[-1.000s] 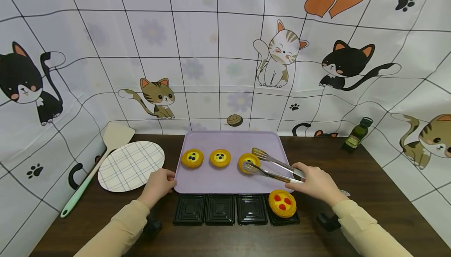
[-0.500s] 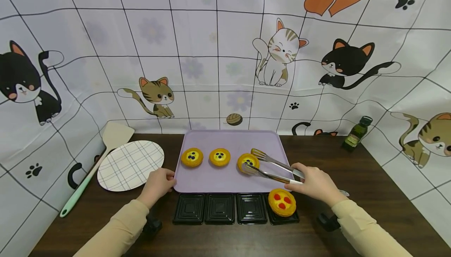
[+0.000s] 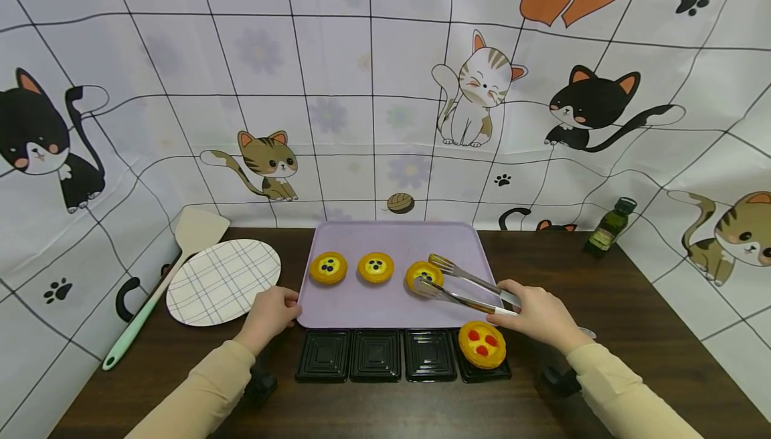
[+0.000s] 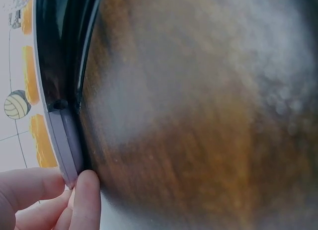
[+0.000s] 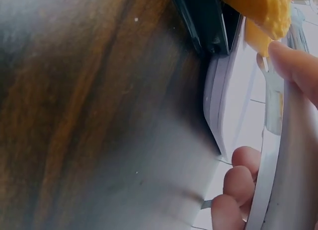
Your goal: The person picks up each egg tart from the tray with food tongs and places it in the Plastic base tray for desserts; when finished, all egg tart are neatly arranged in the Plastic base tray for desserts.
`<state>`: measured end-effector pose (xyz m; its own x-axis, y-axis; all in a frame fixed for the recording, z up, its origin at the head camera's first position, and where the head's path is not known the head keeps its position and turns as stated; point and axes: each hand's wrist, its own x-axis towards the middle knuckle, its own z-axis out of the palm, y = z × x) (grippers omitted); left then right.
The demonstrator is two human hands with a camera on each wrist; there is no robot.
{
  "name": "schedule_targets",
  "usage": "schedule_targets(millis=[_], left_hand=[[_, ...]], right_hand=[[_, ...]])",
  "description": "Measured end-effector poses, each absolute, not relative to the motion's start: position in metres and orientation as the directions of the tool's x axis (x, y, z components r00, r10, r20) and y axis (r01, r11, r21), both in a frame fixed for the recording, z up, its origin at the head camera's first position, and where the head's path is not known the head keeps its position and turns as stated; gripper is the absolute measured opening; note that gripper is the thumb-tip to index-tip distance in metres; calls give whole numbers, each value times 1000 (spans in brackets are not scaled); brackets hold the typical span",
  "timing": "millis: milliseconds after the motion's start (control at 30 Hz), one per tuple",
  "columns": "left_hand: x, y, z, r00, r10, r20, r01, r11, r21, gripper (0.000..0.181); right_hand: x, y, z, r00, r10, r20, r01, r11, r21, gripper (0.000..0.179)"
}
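Note:
My left hand [image 3: 270, 318] pinches the front left corner of a lilac tray [image 3: 355, 308], thumb and fingers meeting at its rim [image 4: 69, 155] in the left wrist view. My right hand [image 3: 539, 312] holds metal tongs [image 3: 472, 302] out over the tray's right half. Their spread tips stand on either side of the rightmost egg tart [image 3: 417, 272], which has dark berry dots. The middle tart [image 3: 376, 268] and the left tart [image 3: 328, 268] sit in the same row. In the right wrist view, fingers curl round the tongs' handle [image 5: 266, 170].
Before the tray lies a row of black square plastic trays [image 3: 376, 357]; the rightmost bears a tart with red dots [image 3: 482, 344]. A checked oval board [image 3: 223, 283] and a pale spatula with a green handle [image 3: 129, 335] lie left. A green bottle [image 3: 611, 227] stands at back right.

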<state>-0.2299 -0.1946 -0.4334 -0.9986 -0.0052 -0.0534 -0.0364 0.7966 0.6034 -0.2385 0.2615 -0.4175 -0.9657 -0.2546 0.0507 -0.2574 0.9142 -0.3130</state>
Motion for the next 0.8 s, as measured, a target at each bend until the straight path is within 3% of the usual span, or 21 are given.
schedule_targets(millis=[333, 800], left_hand=[[-230, -194, -433, -998, -13, -60, -47, 800, 599, 27], [-229, -192, -431, -999, -5, -48, -32, 816, 577, 26]], right_hand=[[-227, 269, -412, -968, -237, 79, -250, 898, -361, 65], [-184, 274, -399, -971, -231, 64, -239, 908, -343, 68]])
